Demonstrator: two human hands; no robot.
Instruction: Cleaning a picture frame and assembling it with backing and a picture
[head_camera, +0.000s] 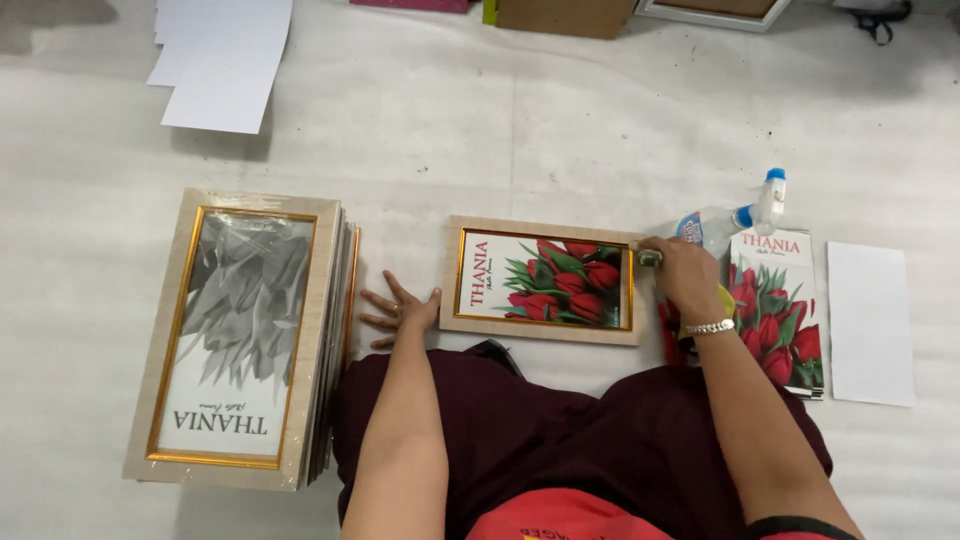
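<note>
left hand (400, 310) flat, fingers spread, empty, beside tulip frame (543, 280) | right hand (685, 275) pinching small tool at frame's corner | wrapped frame stack (240, 335) left of fingers, tulip prints (775, 310) unframed

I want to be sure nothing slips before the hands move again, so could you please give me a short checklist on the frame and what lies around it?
1. Picture frame lies flat on the white foam sheet: ok.
2. Left hand steadies it: ok, palm flat on the sheet, fingers spread, at the frame's left edge.
3. Right hand has a firm hold: cannot tell; it sits at the frame's right edge with a small dark object at the fingertips.
4. Spray bottle out of the way: not ok, it lies close behind the right hand.
5. Stack of wrapped frames apart from the work: ok.
6. Tulip prints kept flat: ok, beside the right wrist.
</note>
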